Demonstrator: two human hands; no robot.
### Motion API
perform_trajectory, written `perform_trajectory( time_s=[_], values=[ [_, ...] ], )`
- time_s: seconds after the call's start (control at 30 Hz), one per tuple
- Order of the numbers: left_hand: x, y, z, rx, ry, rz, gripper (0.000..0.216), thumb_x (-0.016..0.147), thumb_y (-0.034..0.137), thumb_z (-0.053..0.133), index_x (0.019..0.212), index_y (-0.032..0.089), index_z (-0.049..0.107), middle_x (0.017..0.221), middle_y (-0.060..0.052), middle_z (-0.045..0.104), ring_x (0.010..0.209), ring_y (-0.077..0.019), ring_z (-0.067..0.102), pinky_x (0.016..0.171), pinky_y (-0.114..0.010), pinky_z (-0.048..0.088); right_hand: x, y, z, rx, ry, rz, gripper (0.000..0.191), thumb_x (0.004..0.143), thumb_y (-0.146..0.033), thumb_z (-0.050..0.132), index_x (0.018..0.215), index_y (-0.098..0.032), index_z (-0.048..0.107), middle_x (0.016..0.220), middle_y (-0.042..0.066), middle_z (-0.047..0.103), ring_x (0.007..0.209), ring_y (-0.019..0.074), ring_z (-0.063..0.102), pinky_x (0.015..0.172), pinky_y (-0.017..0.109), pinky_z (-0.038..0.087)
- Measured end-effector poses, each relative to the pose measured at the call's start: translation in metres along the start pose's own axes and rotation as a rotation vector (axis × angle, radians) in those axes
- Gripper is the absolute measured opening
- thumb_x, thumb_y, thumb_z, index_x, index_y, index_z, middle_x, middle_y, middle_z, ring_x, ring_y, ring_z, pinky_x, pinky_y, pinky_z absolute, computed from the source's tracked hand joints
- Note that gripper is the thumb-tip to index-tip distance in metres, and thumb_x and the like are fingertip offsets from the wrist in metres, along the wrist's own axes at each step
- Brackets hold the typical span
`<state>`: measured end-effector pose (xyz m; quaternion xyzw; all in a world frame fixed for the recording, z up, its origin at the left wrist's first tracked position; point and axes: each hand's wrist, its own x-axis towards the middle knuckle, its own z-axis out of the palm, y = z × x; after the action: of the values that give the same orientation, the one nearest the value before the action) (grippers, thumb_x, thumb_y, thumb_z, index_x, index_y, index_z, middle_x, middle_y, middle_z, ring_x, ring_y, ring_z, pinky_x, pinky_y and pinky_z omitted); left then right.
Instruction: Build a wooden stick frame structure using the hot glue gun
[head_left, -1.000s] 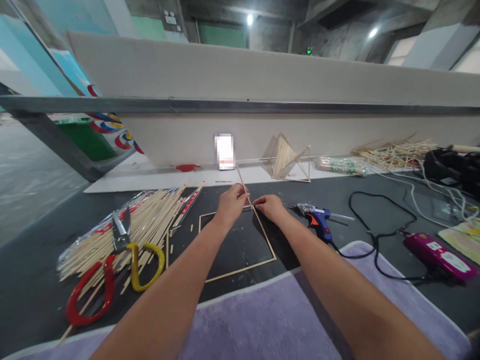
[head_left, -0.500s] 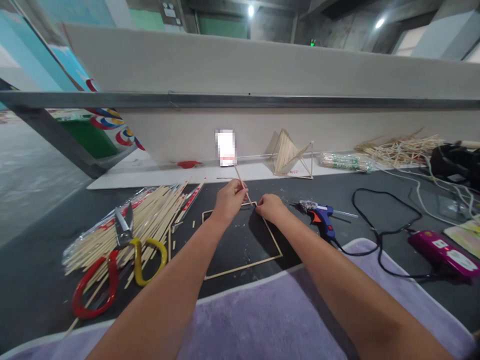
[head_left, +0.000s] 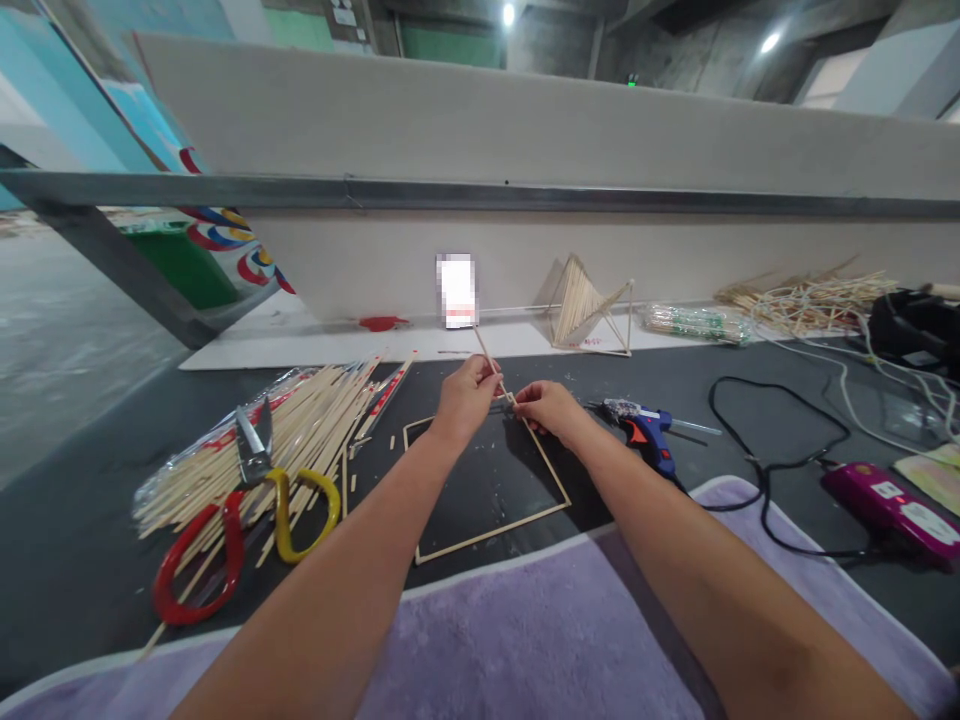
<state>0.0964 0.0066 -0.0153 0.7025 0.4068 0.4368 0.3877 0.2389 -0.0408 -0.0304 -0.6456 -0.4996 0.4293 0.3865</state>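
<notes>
A thin wooden stick [head_left: 486, 347] slants up and away, pinched between the thumb and fingers of my left hand [head_left: 466, 395]. Its lower end meets the far right corner of a four-sided frame of wooden sticks [head_left: 495, 527] on the dark table. At that corner my right hand [head_left: 546, 408] has its fingertips closed on the frame, close to the stick's end; the fingers partly hide the joint. To the right lies a blue hot glue gun [head_left: 651, 432] with a clear glue stick in its back.
Scissors [head_left: 255, 450] with red and yellow handles lie on loose sticks [head_left: 315, 425] at the left. A stick model [head_left: 581, 305] and a lit phone [head_left: 457, 290] stand at the back. A purple cloth [head_left: 525, 640] covers the front edge; black cable [head_left: 761, 480] winds right.
My right fingertips have shifted slightly at the corner, now gripping nearer the stick's lower end. The stick leans a little more to the left. The whole view has shifted slightly.
</notes>
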Motion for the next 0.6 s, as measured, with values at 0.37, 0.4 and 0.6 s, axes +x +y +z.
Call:
perform_trajectory(
  time_s=[0.37, 0.4, 0.6],
  values=[
    [0.0001, 0.0003, -0.0007, 0.086, 0.052, 0.014, 0.008, 0.075, 0.023, 0.055, 0.081, 0.020, 0.054, 0.070, 0.002, 0.063, 0.061, -0.0112, 0.063, 0.057, -0.021, 0.050, -0.0020, -0.0021, 0.0013, 0.102, -0.025, 0.010, 0.030, 0.072, -0.006, 0.058, 0.102, -0.012, 0.058, 0.049, -0.008, 0.051, 0.034, 0.0044, 0.041, 0.034, 0.015, 0.035],
    [0.0003, -0.0004, -0.0004, 0.088, 0.052, 0.015, 0.008, 0.075, 0.023, 0.055, 0.082, 0.020, 0.054, 0.070, 0.002, 0.063, 0.061, -0.0110, 0.063, 0.057, -0.021, 0.050, -0.0021, -0.0020, 0.0016, 0.104, -0.027, 0.008, 0.030, 0.073, -0.006, 0.058, 0.102, -0.012, 0.059, 0.049, -0.008, 0.051, 0.034, 0.0043, 0.041, 0.034, 0.015, 0.035],
    [0.0015, -0.0013, -0.0005, 0.085, 0.052, 0.000, 0.009, 0.075, 0.024, 0.055, 0.082, 0.019, 0.054, 0.072, 0.002, 0.064, 0.061, -0.0103, 0.063, 0.057, -0.021, 0.051, -0.0041, -0.0033, 0.0020, 0.128, -0.053, 0.011, 0.031, 0.073, -0.005, 0.057, 0.104, -0.011, 0.060, 0.046, -0.009, 0.049, 0.033, 0.0038, 0.039, 0.033, 0.015, 0.034]
  ],
)
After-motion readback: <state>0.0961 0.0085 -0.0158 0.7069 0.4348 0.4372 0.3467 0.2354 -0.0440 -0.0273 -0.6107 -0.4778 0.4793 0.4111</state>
